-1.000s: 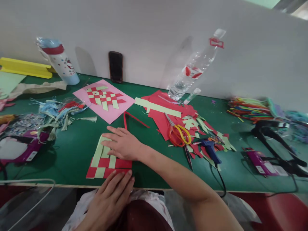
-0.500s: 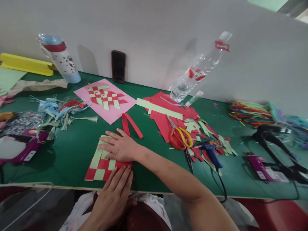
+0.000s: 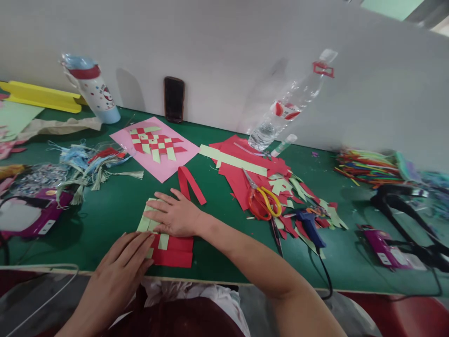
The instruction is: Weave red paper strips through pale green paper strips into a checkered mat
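A woven mat of red and light-green paper strips (image 3: 171,248) lies near the front edge of the green table (image 3: 115,210). My right hand (image 3: 175,215) rests flat on its upper part, fingers spread and pointing left. My left hand (image 3: 122,262) lies flat over the mat's lower left corner with fingers stretched out. A folded red paper strip (image 3: 191,185) sits just beyond my right hand. A finished red-and-green weave on pink paper (image 3: 156,145) lies farther back.
Orange-handled scissors (image 3: 261,199) and a blue glue gun (image 3: 308,227) lie among red and green paper scraps on the right. A tilted water bottle (image 3: 287,107), a phone (image 3: 174,99) and a tumbler (image 3: 93,91) stand by the wall. Tassels (image 3: 87,164) lie left, coloured sticks (image 3: 368,164) right.
My left hand has slid from the mat's lower right edge to its lower left corner, now covering that part. My right hand has stayed pressed on the mat.
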`<state>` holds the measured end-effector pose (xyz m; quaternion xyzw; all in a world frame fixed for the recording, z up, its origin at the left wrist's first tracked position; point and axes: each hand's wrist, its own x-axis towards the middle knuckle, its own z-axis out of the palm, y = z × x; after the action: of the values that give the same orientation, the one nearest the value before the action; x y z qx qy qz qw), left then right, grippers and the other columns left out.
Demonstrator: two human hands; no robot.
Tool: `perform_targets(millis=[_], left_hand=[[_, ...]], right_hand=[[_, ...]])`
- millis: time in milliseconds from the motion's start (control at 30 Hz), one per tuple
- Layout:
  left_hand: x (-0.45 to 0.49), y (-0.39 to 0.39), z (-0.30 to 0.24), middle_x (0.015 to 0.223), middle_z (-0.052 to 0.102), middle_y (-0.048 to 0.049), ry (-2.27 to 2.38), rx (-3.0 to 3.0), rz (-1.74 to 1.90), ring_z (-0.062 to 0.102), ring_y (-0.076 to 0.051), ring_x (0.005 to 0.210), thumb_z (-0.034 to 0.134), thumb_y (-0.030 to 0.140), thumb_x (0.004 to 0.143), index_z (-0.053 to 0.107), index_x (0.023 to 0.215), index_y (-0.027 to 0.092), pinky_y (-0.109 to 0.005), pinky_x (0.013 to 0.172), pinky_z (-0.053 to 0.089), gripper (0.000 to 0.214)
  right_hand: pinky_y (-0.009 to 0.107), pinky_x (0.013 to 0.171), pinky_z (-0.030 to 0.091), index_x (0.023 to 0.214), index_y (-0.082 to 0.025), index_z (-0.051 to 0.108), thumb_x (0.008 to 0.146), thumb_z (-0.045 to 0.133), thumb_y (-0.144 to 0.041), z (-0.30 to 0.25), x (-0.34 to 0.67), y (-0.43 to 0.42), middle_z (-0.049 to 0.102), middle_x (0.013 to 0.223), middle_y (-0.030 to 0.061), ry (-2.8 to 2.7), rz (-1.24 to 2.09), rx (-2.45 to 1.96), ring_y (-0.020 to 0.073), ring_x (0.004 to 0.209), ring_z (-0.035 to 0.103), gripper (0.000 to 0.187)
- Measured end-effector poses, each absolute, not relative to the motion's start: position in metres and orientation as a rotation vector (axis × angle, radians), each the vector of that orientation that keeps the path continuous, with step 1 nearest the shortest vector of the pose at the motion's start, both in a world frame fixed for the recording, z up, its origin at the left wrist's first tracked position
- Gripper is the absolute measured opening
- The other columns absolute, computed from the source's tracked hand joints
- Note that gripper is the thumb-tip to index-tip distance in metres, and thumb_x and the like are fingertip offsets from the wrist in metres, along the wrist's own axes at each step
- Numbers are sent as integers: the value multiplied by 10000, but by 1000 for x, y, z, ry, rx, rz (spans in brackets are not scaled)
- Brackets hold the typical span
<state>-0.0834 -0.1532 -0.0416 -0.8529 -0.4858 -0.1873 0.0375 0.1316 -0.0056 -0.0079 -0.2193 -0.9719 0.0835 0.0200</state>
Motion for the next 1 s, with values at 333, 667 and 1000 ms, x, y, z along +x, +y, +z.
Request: perform_targets(millis=[333,667,1000], left_hand=[[-79,-153,-56,1424,714,-55,-1406,-2577,-602,632,-271,1319,398,368,1104,644,1415,223,-450,1253,353,422],[-68,-144,-49,1360,750,-39,-1399,-2558,-669,666,-255,1272,409,303,1087,720,1294,243,-433,1133,491,378],[-52,-110,-34,1356,735,-39,-1637,-2575,-963,712,-237,1183,490,376,1064,690,1326,290,-345,995,576,341]], right_hand=[[431,1211,418,1467,-259,620,1130,498,-376,28,176,22,675,1458,79,-2406,367,-1334,248,1387,570,378],[568,1144,445,1574,-92,462,997,632,-265,-1,176,64,610,1438,253,-2265,404,-1687,373,1337,575,626],[415,940,607,1238,-180,741,957,479,-111,5,224,61,779,1138,126,-2209,355,-1480,258,1036,737,391]])
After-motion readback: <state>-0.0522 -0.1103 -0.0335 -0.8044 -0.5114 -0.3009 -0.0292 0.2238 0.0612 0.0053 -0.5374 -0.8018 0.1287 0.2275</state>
